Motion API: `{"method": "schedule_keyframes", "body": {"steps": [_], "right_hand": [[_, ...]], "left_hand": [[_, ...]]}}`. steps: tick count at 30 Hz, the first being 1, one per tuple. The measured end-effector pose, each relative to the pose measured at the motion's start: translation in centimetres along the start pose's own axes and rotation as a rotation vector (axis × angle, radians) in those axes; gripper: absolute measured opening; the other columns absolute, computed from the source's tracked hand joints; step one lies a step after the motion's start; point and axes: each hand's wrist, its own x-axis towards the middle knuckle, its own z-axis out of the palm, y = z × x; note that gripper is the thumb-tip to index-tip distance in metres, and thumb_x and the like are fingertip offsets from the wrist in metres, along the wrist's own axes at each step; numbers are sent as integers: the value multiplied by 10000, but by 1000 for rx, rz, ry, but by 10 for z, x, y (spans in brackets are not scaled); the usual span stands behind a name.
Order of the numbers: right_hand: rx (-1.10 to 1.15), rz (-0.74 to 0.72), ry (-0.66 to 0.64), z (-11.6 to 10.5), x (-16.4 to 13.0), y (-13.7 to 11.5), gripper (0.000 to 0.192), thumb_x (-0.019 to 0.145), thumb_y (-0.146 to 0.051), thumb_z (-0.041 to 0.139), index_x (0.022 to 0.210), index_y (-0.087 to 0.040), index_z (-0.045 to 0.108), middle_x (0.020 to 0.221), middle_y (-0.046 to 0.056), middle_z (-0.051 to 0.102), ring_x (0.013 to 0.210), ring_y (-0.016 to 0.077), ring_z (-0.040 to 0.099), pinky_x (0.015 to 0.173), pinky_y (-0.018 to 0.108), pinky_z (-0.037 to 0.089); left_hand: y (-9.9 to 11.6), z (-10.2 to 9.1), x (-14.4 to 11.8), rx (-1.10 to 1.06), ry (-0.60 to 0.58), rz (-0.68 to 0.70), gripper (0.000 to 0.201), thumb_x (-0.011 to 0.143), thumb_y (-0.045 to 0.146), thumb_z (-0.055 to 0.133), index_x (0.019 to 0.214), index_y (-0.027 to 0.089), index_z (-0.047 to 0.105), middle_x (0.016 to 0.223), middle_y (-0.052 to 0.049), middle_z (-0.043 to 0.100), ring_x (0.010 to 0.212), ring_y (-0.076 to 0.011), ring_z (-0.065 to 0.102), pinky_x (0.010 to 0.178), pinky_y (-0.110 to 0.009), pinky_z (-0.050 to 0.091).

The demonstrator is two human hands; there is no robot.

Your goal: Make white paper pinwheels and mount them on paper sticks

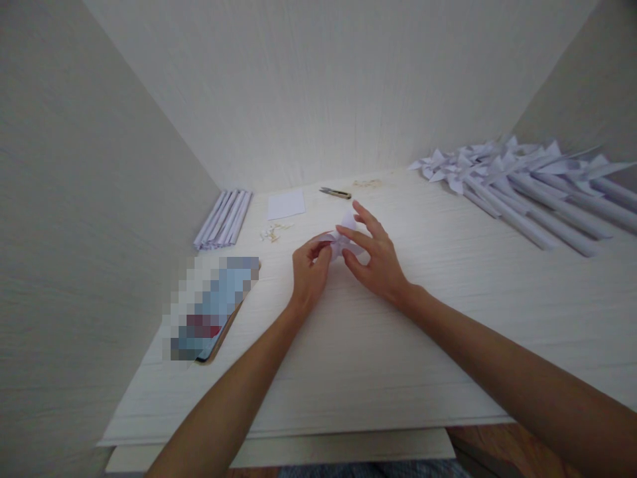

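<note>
Over the middle of the table, my left hand (312,265) pinches a white paper pinwheel (347,234) between thumb and fingers at its left side. My right hand (377,257) reaches over from the right with fingers spread, the index fingertip against the folded paper. Parts of the pinwheel are hidden behind the fingers. Just left of it lie several short thin sticks (275,232). Farther back are a square sheet of white paper (286,205) and a pair of thread snips (336,193).
Rolled white paper tubes (223,219) lie in a bundle at the back left. Several finished-looking pinwheels on paper sticks (527,192) are heaped at the right. A phone-like device (219,309), partly pixelated, rests at the left. More tiny pieces (367,183) lie near the back wall.
</note>
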Motion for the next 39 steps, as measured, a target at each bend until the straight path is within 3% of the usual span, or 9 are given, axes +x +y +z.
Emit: {"method": "schedule_keyframes", "body": {"steps": [7, 13, 18, 31, 39], "right_hand": [[81, 9, -59, -1, 0, -2, 391, 724, -161, 494, 1102, -261, 516, 1355, 55, 332, 1175, 216, 389, 891, 407, 393], [133, -43, -104, -4, 1, -3, 375, 754, -172, 452, 1112, -265, 512, 1351, 42, 343, 1201, 200, 360, 919, 402, 371], [148, -48, -113, -5, 1, -4, 327, 784, -187, 425, 1082, -260, 539, 1336, 50, 367, 1182, 194, 384, 917, 403, 363], [87, -52, -119, -6, 0, -8, 278, 808, -240, 427, 1056, -246, 553, 1341, 75, 358, 1180, 205, 382, 904, 420, 361], [65, -49, -117, -7, 0, -10, 251, 806, -240, 437, 1020, -234, 568, 1339, 76, 359, 1183, 205, 377, 917, 408, 356]], "left_hand": [[1, 2, 1, -33, 6, -118, 183, 687, 227, 493, 552, 138, 579, 484, 37, 524, 493, -90, 501, 525, -208, 423], [-3, 0, 2, -139, 5, -193, 114, 625, 206, 544, 640, 134, 632, 548, 22, 583, 509, -99, 535, 533, -232, 467], [-1, -1, 2, -148, -35, -252, 173, 587, 208, 576, 709, 130, 671, 571, 6, 617, 519, -108, 554, 551, -253, 486], [1, 0, 2, -109, 36, -252, 186, 560, 144, 543, 686, 139, 678, 548, 18, 612, 490, -94, 531, 518, -242, 478], [-1, -2, 2, -69, 2, -214, 193, 589, 148, 511, 693, 143, 674, 578, 16, 616, 515, -95, 532, 533, -243, 477]]}}
